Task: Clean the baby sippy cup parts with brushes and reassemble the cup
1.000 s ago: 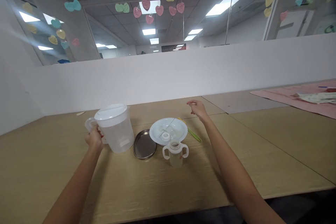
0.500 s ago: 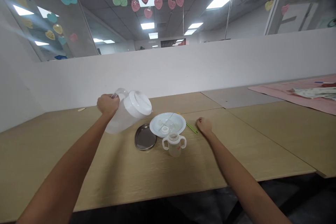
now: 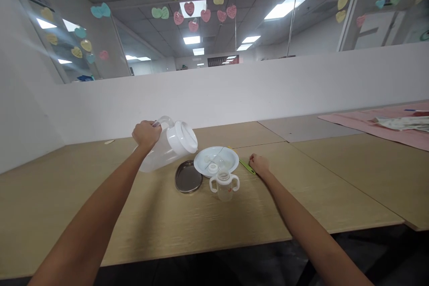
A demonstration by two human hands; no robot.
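My left hand (image 3: 146, 134) is wrapped round the handle of a clear plastic pitcher (image 3: 159, 154) with a white lid. The pitcher is tipped to the right in the air, its lid end beside the left rim of a white bowl (image 3: 197, 164). Inside the bowl lie a white bottle collar (image 3: 212, 168) and some clear parts. In front of it stands an uncapped baby bottle (image 3: 224, 190) with two white side handles. My right hand (image 3: 259, 164) rests on the table with its fingers curled, close to a green-handled tool (image 3: 247, 166) partly hidden behind the bowl.
An oval metal tray (image 3: 188, 177) lies left of the bowl, below the pitcher. A small wooden piece (image 3: 109, 141) sits near the wall at the left. On the far right, a pink cloth (image 3: 348, 123) carries a pale fabric item (image 3: 402, 122) and a pen.
The pitcher has tipped further over, its lid end now lower and more level with the body. My right hand stays by the green tool. The whole view has shifted slightly.
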